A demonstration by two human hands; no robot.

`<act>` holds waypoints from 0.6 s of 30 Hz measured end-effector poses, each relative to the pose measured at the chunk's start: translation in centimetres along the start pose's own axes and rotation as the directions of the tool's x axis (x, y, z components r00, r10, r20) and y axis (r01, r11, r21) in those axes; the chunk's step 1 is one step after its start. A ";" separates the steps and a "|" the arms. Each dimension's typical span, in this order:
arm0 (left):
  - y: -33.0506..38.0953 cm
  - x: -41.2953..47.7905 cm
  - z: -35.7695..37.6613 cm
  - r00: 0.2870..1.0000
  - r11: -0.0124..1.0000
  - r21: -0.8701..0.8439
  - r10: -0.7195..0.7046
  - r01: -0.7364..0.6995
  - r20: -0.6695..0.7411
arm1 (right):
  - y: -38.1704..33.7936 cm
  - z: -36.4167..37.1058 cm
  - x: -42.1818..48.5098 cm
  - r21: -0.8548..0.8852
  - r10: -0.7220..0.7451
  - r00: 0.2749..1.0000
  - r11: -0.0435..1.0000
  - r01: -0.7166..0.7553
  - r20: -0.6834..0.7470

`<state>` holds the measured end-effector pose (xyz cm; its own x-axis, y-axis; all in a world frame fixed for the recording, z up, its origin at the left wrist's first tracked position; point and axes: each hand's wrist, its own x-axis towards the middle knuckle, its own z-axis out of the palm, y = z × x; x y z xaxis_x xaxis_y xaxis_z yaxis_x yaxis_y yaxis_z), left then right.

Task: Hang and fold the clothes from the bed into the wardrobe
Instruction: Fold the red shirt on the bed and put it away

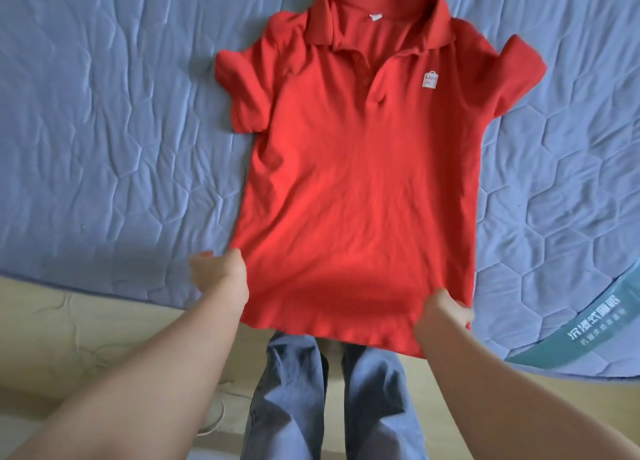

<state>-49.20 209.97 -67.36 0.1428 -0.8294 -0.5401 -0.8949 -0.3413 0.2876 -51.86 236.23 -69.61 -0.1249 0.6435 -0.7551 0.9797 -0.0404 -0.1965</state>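
Head camera: we grip the hem of the shirt (353, 168) with both hands, left hand (218, 269) pinching its left corner, right hand (443, 312) its right. It lies front up on the bed (104, 113), collar toward the far side, hem hanging past the near edge.

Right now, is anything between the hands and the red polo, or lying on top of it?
Nothing visible. The left hand and right hand grip the hem of the red polo, which lies uncovered on the blue bed. The wardrobe is out of view.
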 end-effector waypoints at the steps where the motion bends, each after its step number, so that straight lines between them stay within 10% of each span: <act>1: 1.6 0.4 0.7 0.995 0.997 -0.041 0.074 -0.071 0.065 | -1.1 0.8 0.2 0.001 -0.052 0.998 0.999 0.052 0.021; 12: 16.3 6.6 8.6 0.849 0.978 -0.208 0.107 0.004 0.518 | -15.3 16.1 -4.1 0.011 -0.443 0.777 0.871 0.491 0.446; 18: 20.9 8.5 9.7 0.634 0.903 -0.350 0.123 0.247 0.763 | -18.2 21.0 -3.2 -0.088 -0.272 0.851 0.934 0.346 0.449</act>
<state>-70.76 200.12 -73.65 -0.3418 -0.2305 -0.9111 -0.6251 -0.6681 0.4036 -72.62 218.87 -76.79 -0.4435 0.2150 -0.8701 0.8859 0.2522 -0.3892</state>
